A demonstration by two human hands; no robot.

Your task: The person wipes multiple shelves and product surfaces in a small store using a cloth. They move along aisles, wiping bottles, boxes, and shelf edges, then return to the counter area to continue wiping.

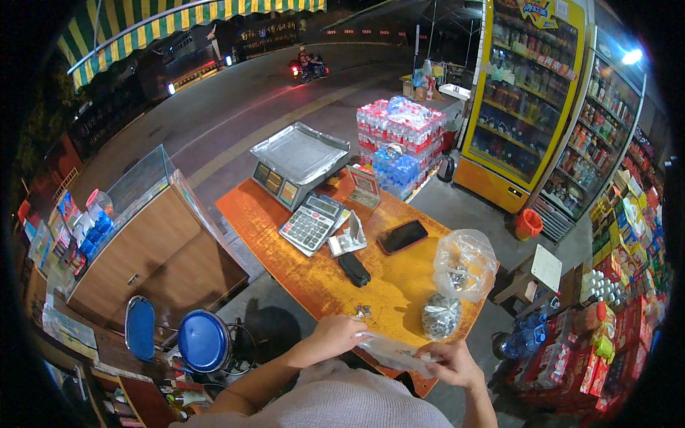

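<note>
At the near edge of the orange wooden table (407,285), a small clear plastic bag (396,352) stretches between my hands. My left hand (337,335) grips one end with its fingers closed, and my right hand (455,364) pinches the other. Just beyond my left fingers lie a few small shiny metal pieces (363,311). Toward the right edge rests a rounded clear bag packed with small greyish metal-looking pieces (442,316). Behind it a larger clear bag (467,262) stands loosely open with similar pieces inside. What the stretched bag contains, if anything, I cannot make out.
Farther back on the table are a weighing scale (300,153), a calculator (310,225), a black phone (402,237) and a black case (354,269). Bottled water packs (399,135) and drinks fridges (524,93) stand beyond. A blue stool (204,341) is at left.
</note>
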